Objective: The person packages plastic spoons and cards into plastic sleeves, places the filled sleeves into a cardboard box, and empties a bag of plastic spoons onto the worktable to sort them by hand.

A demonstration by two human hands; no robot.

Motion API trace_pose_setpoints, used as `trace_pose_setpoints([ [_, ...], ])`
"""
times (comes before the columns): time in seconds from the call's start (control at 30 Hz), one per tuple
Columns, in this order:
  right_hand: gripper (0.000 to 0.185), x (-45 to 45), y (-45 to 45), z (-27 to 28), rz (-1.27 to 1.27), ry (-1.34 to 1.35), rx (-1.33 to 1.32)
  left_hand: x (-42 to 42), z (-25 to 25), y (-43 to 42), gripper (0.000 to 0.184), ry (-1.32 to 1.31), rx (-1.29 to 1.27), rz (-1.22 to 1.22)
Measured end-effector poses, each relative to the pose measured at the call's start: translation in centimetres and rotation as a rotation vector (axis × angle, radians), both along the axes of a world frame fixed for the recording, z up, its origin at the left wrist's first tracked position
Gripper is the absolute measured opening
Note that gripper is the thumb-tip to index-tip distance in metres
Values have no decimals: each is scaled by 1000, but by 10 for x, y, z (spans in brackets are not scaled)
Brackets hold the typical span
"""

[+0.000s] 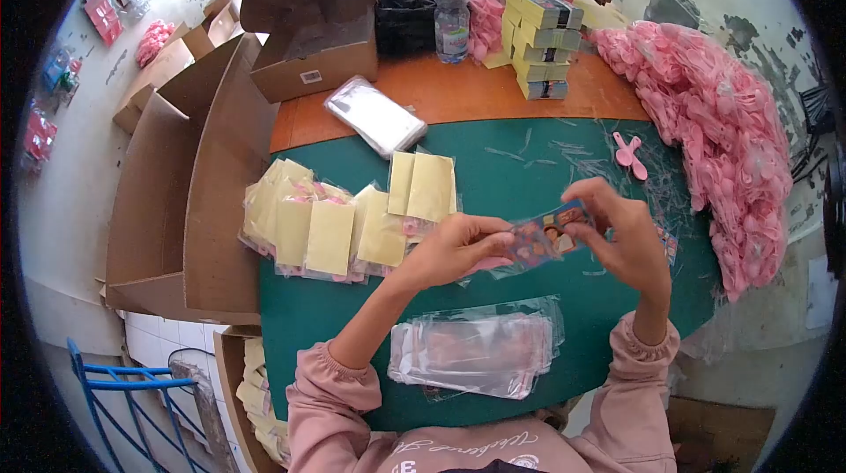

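A colourful printed card (545, 239) is held up over the green table, its left part seemingly inside a clear plastic bag. My left hand (451, 251) pinches the bag's left end, where something pink shows under the fingers. My right hand (624, 228) grips the card's right end between thumb and fingers. Below the hands lies a stack of flat clear bags (476, 351). To the left, several packets with pale yellow cards (331, 235) and pink bits overlap in a heap. Another printed card (668, 245) lies partly hidden behind my right wrist.
Pink spoons (629, 156) lie on the green tabletop (493, 142) among plastic scraps. A long pile of bagged pink spoons (705, 111) lines the right edge. Card bundles (539, 45), a water bottle (451, 14) and an open carton (308, 28) stand behind; a large carton (211, 200) is left.
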State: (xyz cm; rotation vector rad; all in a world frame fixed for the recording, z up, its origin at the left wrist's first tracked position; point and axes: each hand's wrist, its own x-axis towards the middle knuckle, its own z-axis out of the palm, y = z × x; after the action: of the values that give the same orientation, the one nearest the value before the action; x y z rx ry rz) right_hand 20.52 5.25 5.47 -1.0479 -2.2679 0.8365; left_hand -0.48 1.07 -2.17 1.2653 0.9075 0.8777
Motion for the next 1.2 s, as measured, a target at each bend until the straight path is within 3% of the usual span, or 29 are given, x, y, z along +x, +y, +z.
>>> trace_pose_setpoints([
  [0.1,25,-7,2,-9,178,-65,-6,5,1,-3,28,35,38,-57],
  [0.2,26,-12,8,-31,400,-276,-109,8,3,-7,43,184,159,-58],
  [0.27,24,-15,11,-36,420,-175,-61,9,3,-9,61,376,214,-75],
  [0.33,23,-14,15,-39,439,-75,-18,9,2,-9,63,416,194,-53],
  [0.4,19,-8,23,-39,484,-61,-279,10,3,-7,66,455,181,-29],
  [0.47,17,-9,25,-45,405,-116,-268,9,4,-7,68,541,145,-21],
  [0.6,18,-6,31,-43,188,-92,-253,-14,-14,5,67,561,157,-182],
  [0.67,18,1,40,-47,164,-100,-298,-27,-30,11,63,239,261,-252],
  [0.73,19,1,45,-53,140,-108,-345,-34,-24,12,62,231,209,-239],
  [0.8,16,1,44,-60,233,251,-496,-34,-17,11,61,216,148,-225],
  [0.9,15,1,44,-51,271,36,-528,-29,-12,10,60,301,107,-213],
  [1.0,15,1,46,-55,230,78,-440,-20,-23,10,60,188,40,-205],
  [1.07,15,2,49,-64,113,69,-314,-8,-30,8,56,363,449,208],
  [1.2,20,-16,41,-67,-240,99,66,3,-38,6,52,536,319,418],
])
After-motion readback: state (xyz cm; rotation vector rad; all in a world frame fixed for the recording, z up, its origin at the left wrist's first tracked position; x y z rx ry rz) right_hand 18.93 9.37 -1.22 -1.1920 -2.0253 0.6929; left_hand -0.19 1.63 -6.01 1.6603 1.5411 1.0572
